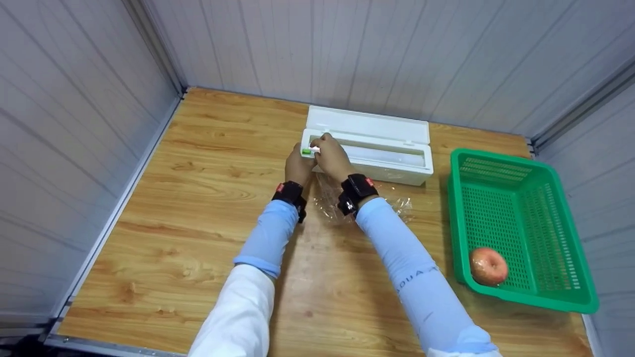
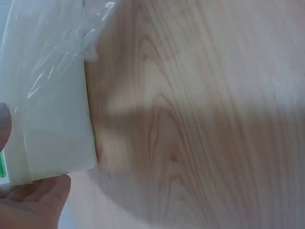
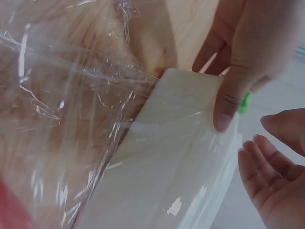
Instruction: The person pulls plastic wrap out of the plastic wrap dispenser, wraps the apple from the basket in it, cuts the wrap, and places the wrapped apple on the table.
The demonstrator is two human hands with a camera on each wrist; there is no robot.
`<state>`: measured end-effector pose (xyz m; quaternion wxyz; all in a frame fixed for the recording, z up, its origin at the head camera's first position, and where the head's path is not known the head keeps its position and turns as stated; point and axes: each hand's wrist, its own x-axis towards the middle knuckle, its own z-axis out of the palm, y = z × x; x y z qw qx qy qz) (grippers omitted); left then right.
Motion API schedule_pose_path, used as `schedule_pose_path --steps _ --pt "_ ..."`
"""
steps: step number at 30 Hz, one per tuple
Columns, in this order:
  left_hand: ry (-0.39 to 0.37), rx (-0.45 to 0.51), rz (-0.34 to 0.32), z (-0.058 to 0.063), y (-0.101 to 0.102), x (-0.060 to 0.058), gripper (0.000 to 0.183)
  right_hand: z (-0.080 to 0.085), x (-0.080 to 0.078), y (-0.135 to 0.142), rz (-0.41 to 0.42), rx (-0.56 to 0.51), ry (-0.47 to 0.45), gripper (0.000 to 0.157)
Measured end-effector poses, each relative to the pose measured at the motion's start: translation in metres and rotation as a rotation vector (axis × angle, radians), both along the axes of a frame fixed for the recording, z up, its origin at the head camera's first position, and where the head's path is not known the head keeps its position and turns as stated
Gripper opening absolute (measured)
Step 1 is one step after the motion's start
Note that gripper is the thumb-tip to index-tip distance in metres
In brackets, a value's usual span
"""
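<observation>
A white cling film box point(image 1: 397, 174) stands at the back of the table, its lid point(image 1: 367, 121) tipped back and a pale roll point(image 1: 392, 155) inside. My left hand point(image 1: 299, 168) grips the box's left end; in the right wrist view its thumb point(image 3: 226, 107) presses the front edge beside a green slider point(image 3: 244, 102). Just above that end, my right hand point(image 3: 274, 174) has thumb and fingers bent and apart, with nothing visible between them. Clear film point(image 3: 57, 119) hangs over the box front and spreads crumpled onto the table.
To the right stands a green plastic basket point(image 1: 456, 223) with a red apple point(image 1: 488, 267) in its near left corner; shiny film seems to cover the apple. Pale panel walls point(image 1: 377, 54) enclose the wooden table point(image 1: 198, 223) at the back and both sides.
</observation>
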<state>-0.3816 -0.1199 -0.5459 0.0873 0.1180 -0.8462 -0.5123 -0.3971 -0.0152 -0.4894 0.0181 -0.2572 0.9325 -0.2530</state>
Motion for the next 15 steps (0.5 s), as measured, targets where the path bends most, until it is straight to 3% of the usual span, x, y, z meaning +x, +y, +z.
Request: schedule_pose_path --steps 11,15 --pt "0.025 -0.187 0.015 -0.003 0.004 0.008 0.031 -0.012 0.003 -0.01 0.023 0.056 0.057 0.025" --pt "0.023 -0.208 0.021 -0.001 0.003 0.008 0.028 -0.011 0.005 -0.015 0.023 0.061 0.054 0.028"
